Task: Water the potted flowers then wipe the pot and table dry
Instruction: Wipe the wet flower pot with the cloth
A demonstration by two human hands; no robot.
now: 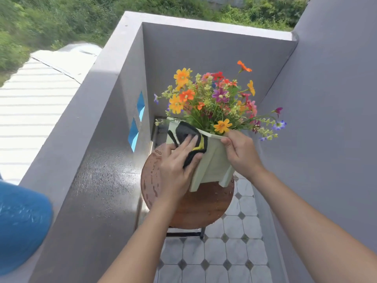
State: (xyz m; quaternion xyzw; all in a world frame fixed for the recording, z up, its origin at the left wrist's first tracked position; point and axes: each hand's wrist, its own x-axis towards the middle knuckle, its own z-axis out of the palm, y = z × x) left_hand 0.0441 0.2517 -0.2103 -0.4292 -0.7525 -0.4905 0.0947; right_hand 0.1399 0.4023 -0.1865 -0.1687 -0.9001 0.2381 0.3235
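A pale green square pot [214, 162] full of orange, yellow, red and purple flowers [216, 99] stands on a small round brown table [204, 205]. Water drops show on the table's left side. My left hand [175, 166] presses a black cloth with a yellow patch [191, 139] flat against the pot's near left face. My right hand [240, 152] pinches the pot's near rim at its right corner.
A grey balcony wall [98, 160] with a wet top runs along the left, with blue diamond cut-outs [136, 121]. Grey walls close the back and right. A blue object [20, 225] sits on the ledge at lower left. White tiled floor [224, 258] lies below the table.
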